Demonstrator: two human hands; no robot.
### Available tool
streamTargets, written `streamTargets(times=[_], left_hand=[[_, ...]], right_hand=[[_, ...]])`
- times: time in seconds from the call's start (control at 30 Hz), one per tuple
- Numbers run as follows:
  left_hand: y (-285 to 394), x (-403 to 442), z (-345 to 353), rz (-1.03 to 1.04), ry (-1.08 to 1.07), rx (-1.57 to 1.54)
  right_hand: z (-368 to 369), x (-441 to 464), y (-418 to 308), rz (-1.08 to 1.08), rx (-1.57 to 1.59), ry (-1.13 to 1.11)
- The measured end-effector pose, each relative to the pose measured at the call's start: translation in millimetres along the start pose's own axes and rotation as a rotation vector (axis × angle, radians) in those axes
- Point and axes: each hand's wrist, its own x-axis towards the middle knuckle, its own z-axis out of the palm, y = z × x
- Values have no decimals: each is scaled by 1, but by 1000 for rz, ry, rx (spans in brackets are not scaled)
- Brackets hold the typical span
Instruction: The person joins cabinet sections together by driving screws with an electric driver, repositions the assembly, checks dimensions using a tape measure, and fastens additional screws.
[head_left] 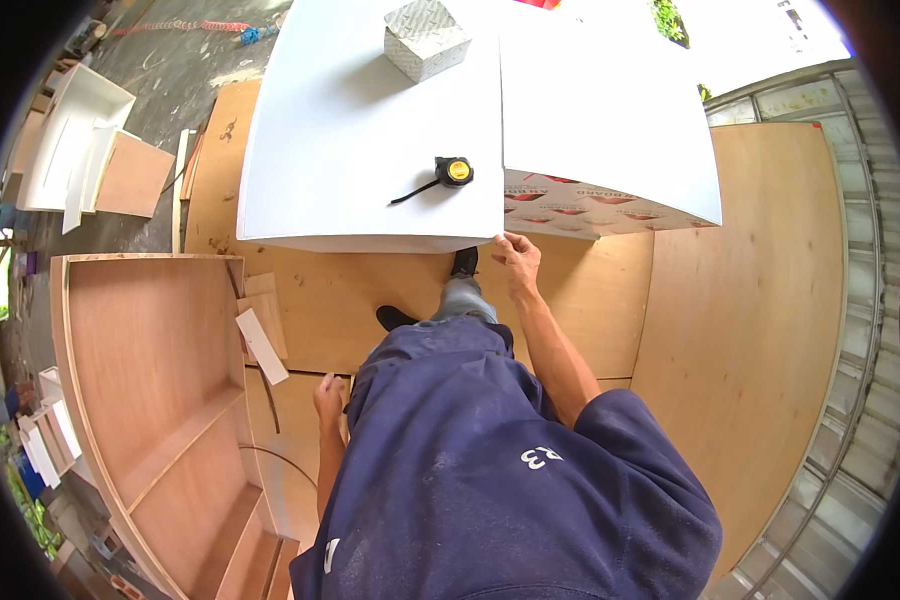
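Note:
My right hand [517,262] is at the near edge of a white cabinet [370,190], its thumb and fingers closed on the corner beside the seam. On top of that cabinet lie a black and yellow tape measure [454,172], its short black strap pointing left, and a grey patterned block [426,42]. A second white box [600,110] adjoins on the right; red-printed board shows on its near side. Down by my left hip hangs my left hand [328,395], fingers curled, with nothing visible in them. A narrow white strip [261,346] lies near it.
A wooden cabinet frame [155,370] with dividers stands at left. Plywood sheets cover the floor [580,290], and a large plywood panel [745,300] is at right beside corrugated metal [875,400]. A white open box [85,140] sits at upper left.

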Motion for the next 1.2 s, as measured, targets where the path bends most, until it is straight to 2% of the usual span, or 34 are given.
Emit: streamTargets(times=[0.03, 0.13, 0.23, 0.37, 0.43, 0.47, 0.57, 0.63, 0.67, 0.73, 0.77, 0.8, 0.87, 0.9, 0.93, 0.97, 1.0, 1.03, 1.07, 1.13, 1.2], left_hand=[[11, 6, 0, -98, 58, -161], [51, 5, -8, -14, 106, -241], [52, 5, -29, -18, 129, -200], [-57, 28, -61, -38, 75, -114], [-77, 23, -77, -201, -38, -101], [-70, 9, -74, -201, -38, -101], [-46, -21, -72, 27, 58, 227], [-43, -12, -70, -390, 130, -225], [-38, -11, -75, -390, 130, -225], [-11, -1, -84, -231, 66, -176], [1, 4, -91, -231, 66, -176], [17, 16, -93, -160, 72, -275], [56, 31, -99, -66, 117, -373], [79, 41, -101, -44, 167, -393], [95, 51, -107, -57, 175, -340], [109, 56, -110, -68, 181, -283], [147, 74, -119, 34, 182, -286], [187, 87, -125, 134, 179, -286], [229, 106, -137, 149, 177, -277], [278, 114, -138, 293, 156, -147], [319, 144, -144, 376, 137, -136]], right_hand=[[0, -1, 0, 15, 14, 14], [0, -1, 4, -4, 30, 11], [1, -5, 10, -27, 70, 17], [2, -7, 11, -63, 39, 37], [3, -5, 14, -81, 12, 41], [-1, -4, 16, -81, 12, 41], [-5, -1, 19, -96, 10, 25], [-3, 7, 14, -130, -229, 57], [-8, 4, 14, -130, -229, 57], [-4, 13, 1, -53, -356, 53], [-6, 14, 5, -79, -324, 37], [-5, 24, -3, -90, -332, 24], [-21, 27, -11, 19, -410, -116], [-17, 20, -36, -69, -561, -68], [-8, 19, -42, -70, -563, -71], [-6, 15, -44, -208, -648, 51], [7, 20, -49, -349, -726, 176], [19, 22, -54, -339, -746, 140], [45, 25, -65, -341, -731, 149], [73, 8, -81, -424, -643, 105], [100, 13, -85, -398, -661, -17]])
